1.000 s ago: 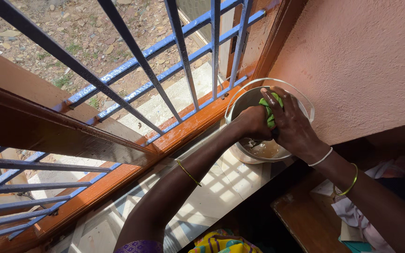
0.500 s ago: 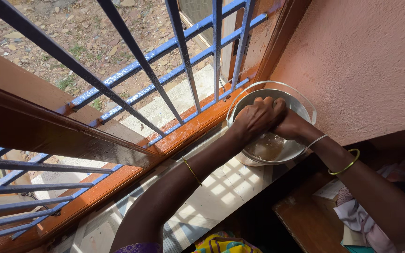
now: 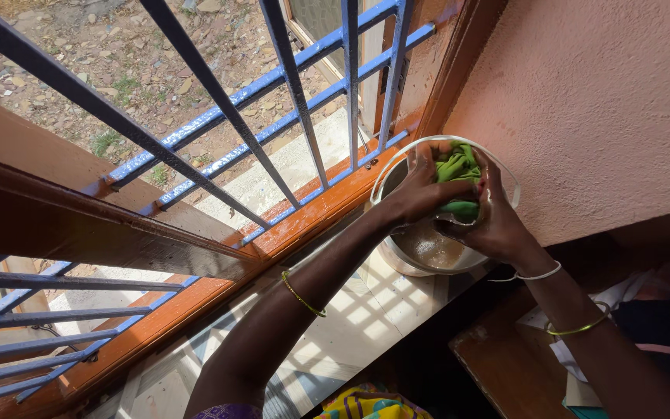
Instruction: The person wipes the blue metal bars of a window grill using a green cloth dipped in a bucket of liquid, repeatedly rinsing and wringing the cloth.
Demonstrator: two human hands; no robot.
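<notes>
From the head camera I see my left hand (image 3: 420,192) and right hand (image 3: 488,221) both closed around a green cloth (image 3: 457,177), bunched up between them. The cloth sits in my grip right over a metal pot (image 3: 405,252) that holds murky brown water (image 3: 432,248) below my fingers. The pot stands on the tiled sill (image 3: 350,318), just under my hands, tucked against the pink wall (image 3: 606,101) on my right side and the orange window frame (image 3: 304,217) with blue bars (image 3: 304,101) beyond my left. I judge the squeeze goes best if I hold the cloth low over the pot's middle, so drips land in the water and not on the sill.
</notes>
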